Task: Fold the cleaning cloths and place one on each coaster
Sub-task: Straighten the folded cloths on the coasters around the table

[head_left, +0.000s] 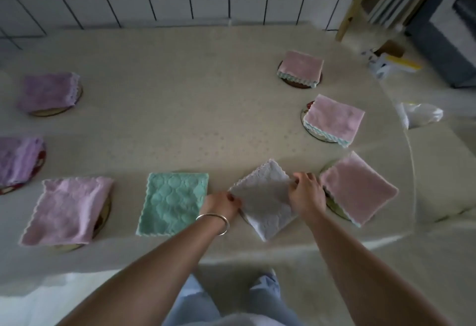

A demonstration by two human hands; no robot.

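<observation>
No writing is legible anywhere. Eight folded cloths lie on the table (pixel 195 109): four pink, two purple, one green and one grey cloth (pixel 265 198) at the near edge, pinched at opposite corners by the left hand (pixel 222 204) and right hand (pixel 306 194)

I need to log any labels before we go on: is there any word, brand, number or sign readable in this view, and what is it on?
None can be read.
White and yellow package at the table's far right corner: any print is too blurred to read.
Folded cloths, such as the grey cloth and green cloth: quilted pattern only, no text.
</observation>
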